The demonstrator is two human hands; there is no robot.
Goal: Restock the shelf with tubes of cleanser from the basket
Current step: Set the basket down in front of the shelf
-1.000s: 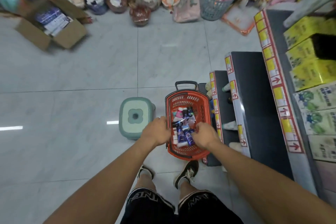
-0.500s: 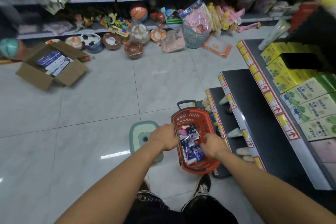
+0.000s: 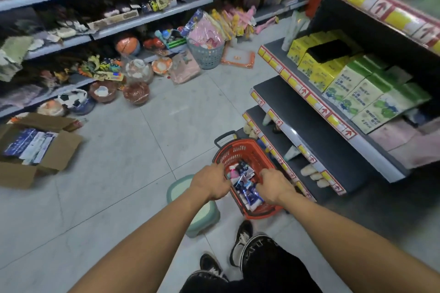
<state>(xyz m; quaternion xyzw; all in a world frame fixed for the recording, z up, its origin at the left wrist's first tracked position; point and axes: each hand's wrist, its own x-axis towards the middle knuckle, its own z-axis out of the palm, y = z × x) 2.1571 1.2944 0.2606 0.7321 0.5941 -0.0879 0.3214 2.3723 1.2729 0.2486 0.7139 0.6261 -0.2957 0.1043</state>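
A red plastic basket [image 3: 247, 150] stands on the floor beside the shelf foot, holding several blue, white and pink tubes of cleanser [image 3: 247, 194]. My left hand [image 3: 212, 183] lies over the basket's left rim, its fingers curled down among the tubes. My right hand [image 3: 273, 187] reaches in from the right side, fingers bent onto the tubes and hidden behind the knuckles. The dark shelf [image 3: 316, 133] rises in steps on the right, with a few pale tubes [image 3: 312, 172] on its lowest levels.
A green and white stool [image 3: 204, 216] stands left of the basket, under my left forearm. Green and yellow boxes [image 3: 362, 88] fill the upper shelf. An open cardboard box [image 3: 35, 147] lies at the far left. Toys and a grey basket [image 3: 206, 54] crowd the far shelves.
My view has tilted up and turned, showing more of the shelves. Both hands have stayed in the basket over the tubes, with only slight shifts.
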